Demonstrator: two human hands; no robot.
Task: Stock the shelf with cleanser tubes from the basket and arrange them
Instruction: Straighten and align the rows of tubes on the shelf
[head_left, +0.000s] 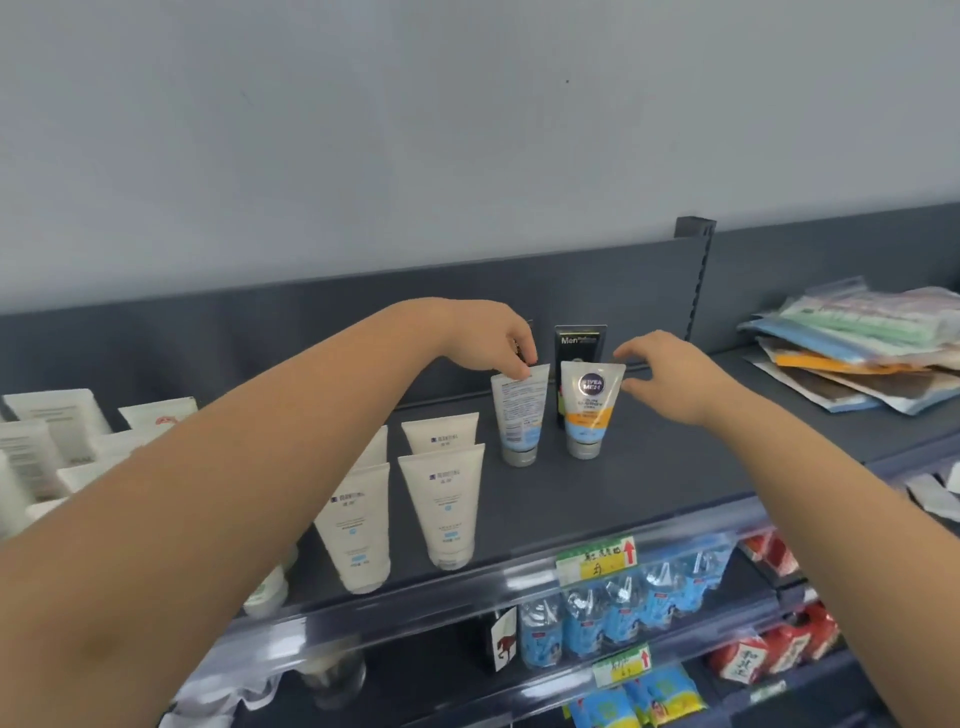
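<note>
Shelf: a dark grey metal shelf (649, 483) with a low back panel, under a plain pale wall (467, 130).
Left hand: the left hand (488, 338) reaches over the shelf; its fingers (519, 364) pinch the top edge of a white tube (519, 413) that stands cap down, back label facing out.
Right hand: the right hand (670, 374) has loosely curled, parted fingers touching the top corner of the orange-banded tube (589, 408), not clamped on it.
Tubes: the two stand side by side, apart; a black tube (579, 343) stands just behind.
Left of them: cream tubes (447, 504) in rows.
Right end: a stack of flat packets (857, 348).
Lower shelf: blue pouches (613, 618) and red packs (779, 649).
</note>
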